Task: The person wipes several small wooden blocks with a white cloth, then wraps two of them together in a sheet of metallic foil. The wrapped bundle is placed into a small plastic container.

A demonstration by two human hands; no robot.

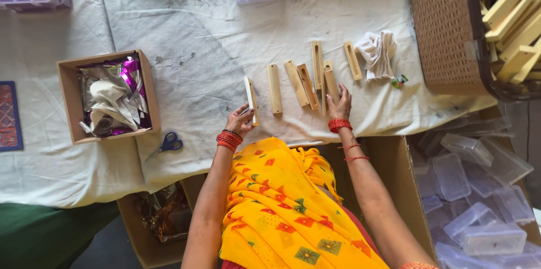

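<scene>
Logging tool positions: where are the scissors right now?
In the head view, the blue-handled scissors lie on the white cloth, left of the person's left hand and just right of the open cardboard box of foil.

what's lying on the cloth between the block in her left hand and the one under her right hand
In the head view, three wooden blocks lie between the left hand and the right hand: one light block alone, then two angled blocks side by side.
</scene>
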